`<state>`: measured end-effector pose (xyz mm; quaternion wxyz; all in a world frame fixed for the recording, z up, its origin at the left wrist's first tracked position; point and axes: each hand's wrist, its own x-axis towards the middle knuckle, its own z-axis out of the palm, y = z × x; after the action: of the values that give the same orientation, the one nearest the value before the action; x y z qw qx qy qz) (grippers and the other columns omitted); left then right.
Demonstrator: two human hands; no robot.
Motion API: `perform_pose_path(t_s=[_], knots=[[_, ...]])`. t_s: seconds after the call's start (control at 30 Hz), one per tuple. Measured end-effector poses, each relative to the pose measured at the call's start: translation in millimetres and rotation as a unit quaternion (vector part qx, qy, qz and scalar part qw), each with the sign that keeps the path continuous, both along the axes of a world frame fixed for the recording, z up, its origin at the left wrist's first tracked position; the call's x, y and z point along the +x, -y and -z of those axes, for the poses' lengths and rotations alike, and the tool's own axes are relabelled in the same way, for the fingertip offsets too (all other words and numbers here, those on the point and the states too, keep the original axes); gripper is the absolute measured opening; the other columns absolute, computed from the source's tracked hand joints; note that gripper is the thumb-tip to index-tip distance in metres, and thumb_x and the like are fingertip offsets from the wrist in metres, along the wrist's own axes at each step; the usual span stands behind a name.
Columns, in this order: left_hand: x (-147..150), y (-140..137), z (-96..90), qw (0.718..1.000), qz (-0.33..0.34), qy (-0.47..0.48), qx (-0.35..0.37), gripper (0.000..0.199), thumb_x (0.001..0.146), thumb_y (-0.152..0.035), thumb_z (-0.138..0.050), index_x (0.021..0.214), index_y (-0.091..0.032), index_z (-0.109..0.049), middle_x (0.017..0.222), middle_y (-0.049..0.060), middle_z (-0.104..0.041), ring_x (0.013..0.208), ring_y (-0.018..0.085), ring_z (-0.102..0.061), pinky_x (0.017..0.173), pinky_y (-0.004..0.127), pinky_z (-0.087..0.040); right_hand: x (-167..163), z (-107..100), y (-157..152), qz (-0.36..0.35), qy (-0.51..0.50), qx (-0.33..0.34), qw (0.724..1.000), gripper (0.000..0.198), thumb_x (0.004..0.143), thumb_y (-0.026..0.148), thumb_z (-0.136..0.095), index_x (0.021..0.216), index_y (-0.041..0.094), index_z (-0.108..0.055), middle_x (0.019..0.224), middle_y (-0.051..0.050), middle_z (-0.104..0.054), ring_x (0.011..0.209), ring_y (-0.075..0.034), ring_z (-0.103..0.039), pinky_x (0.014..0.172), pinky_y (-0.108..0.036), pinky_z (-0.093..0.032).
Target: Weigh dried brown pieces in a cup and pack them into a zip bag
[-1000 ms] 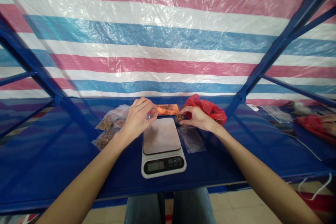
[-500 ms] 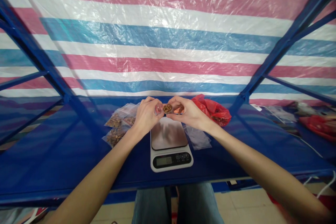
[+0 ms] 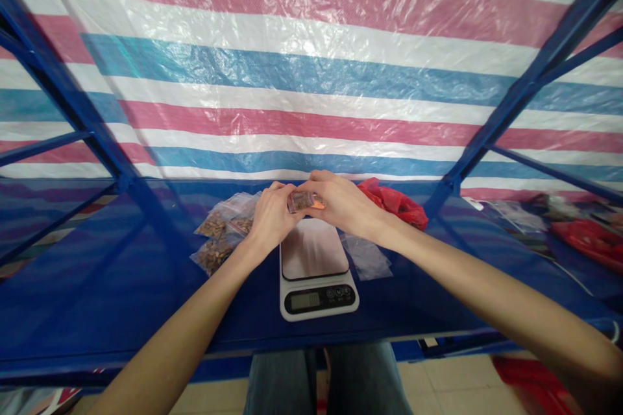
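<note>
My left hand is closed on the edge of a small clear zip bag held above the back of the scale. Brown pieces show through the clear plastic. My right hand is closed around a small cup, whose orange part shows between the fingers, tipped against the bag's mouth. Fingers hide most of the cup. Below both hands stands a white digital kitchen scale with a bare metal plate.
Filled clear bags of brown pieces lie left of the scale. Flat clear bags lie to its right, with an open red plastic bag behind. Blue shelf posts frame both sides, and a striped sheet hangs behind.
My right hand has moved left and turned over, tipping the cup of brown pieces toward the zip bag. The pieces now show at the bag. My left hand has stayed nearly still.
</note>
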<state>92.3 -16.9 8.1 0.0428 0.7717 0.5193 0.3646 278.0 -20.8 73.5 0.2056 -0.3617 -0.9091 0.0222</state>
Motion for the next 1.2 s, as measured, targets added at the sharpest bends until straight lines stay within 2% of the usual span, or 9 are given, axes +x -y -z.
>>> perform_pose_path(t_s=[0.27,0.37,0.47,0.67,0.8,0.9,1.0,1.07,1.2], knots=[[0,-7,3.7,0.98,0.048,0.187,-0.055,0.032,0.077,-0.021,-0.082,0.107,-0.014,-0.076,0.097,0.007,-0.077,0.089,0.025,-0.069,0.081,0.035,-0.051,-12,-20,-1,-0.054,0.132,0.145,0.979,0.015,0.097,0.007,-0.068,0.105,0.015,-0.077,0.11,-0.012,-0.065,0.102,-0.028,-0.055,0.083,-0.039,-0.041],[1,-6,1.8,0.94,0.119,0.299,-0.112,0.025,0.077,-0.028,-0.085,0.096,-0.014,-0.076,0.091,0.005,-0.077,0.084,0.023,-0.07,0.076,0.032,-0.052,-8,-25,-1,-0.06,0.093,0.155,0.982,0.016,0.097,0.009,-0.069,0.108,0.015,-0.077,0.111,-0.012,-0.067,0.104,-0.028,-0.057,0.085,-0.04,-0.043],[1,-2,-2.4,0.882,0.175,0.401,-0.175,0.027,0.079,-0.033,-0.088,0.096,-0.015,-0.077,0.089,0.005,-0.079,0.085,0.02,-0.072,0.078,0.028,-0.055,7,-21,-5,-0.033,-0.036,0.102,0.994,0.022,0.097,0.017,-0.073,0.119,0.015,-0.076,0.111,-0.011,-0.072,0.102,-0.026,-0.063,0.086,-0.039,-0.047],[-6,3,-6.9,0.72,0.277,0.536,-0.344,0.037,0.086,-0.041,-0.085,0.112,-0.016,-0.076,0.095,0.009,-0.08,0.081,0.021,-0.076,0.069,0.029,-0.063,70,34,-30,0.077,-0.292,-0.078,0.95,0.038,0.094,0.042,-0.076,0.124,0.02,-0.073,0.103,-0.007,-0.079,0.087,-0.025,-0.07,0.079,-0.039,-0.055],[-7,4,-6.8,0.673,0.311,0.568,-0.357,0.031,0.086,-0.037,-0.085,0.107,-0.019,-0.071,0.092,0.006,-0.078,0.082,0.022,-0.078,0.069,0.031,-0.065,102,82,-43,0.108,-0.359,-0.134,0.917,0.043,0.09,0.054,-0.075,0.118,0.023,-0.065,0.108,-0.008,-0.078,0.097,-0.029,-0.072,0.093,-0.046,-0.057],[-5,7,-7.6,0.674,0.338,0.563,-0.339,0.029,0.086,-0.034,-0.085,0.105,-0.021,-0.067,0.085,0.003,-0.075,0.081,0.022,-0.076,0.071,0.03,-0.064,107,99,-41,0.11,-0.38,-0.157,0.905,0.043,0.089,0.057,-0.074,0.113,0.024,-0.06,0.102,-0.006,-0.076,0.094,-0.028,-0.072,0.092,-0.045,-0.057],[-4,8,-7.9,0.706,0.332,0.536,-0.323,0.029,0.087,-0.033,-0.084,0.104,-0.02,-0.065,0.081,0.002,-0.072,0.077,0.02,-0.074,0.071,0.028,-0.06,101,104,-35,0.09,-0.375,-0.167,0.907,0.04,0.09,0.054,-0.075,0.11,0.024,-0.056,0.097,-0.004,-0.072,0.088,-0.024,-0.07,0.082,-0.04,-0.057],[-4,8,-8.1,0.743,0.31,0.509,-0.303,0.026,0.088,-0.033,-0.083,0.101,-0.02,-0.065,0.077,0.001,-0.07,0.074,0.017,-0.07,0.07,0.026,-0.057,97,106,-33,0.076,-0.369,-0.169,0.911,0.039,0.087,0.049,-0.078,0.106,0.024,-0.055,0.097,-0.003,-0.071,0.086,-0.023,-0.069,0.077,-0.036,-0.056],[-4,4,-9.6,0.859,0.225,0.392,-0.24,0.026,0.085,-0.035,-0.085,0.092,-0.019,-0.066,0.072,0.0,-0.068,0.066,0.013,-0.063,0.066,0.023,-0.05,97,112,-34,0.108,-0.299,-0.148,0.936,0.03,0.082,0.038,-0.08,0.101,0.022,-0.063,0.092,-0.003,-0.072,0.08,-0.022,-0.067,0.074,-0.036,-0.054]])
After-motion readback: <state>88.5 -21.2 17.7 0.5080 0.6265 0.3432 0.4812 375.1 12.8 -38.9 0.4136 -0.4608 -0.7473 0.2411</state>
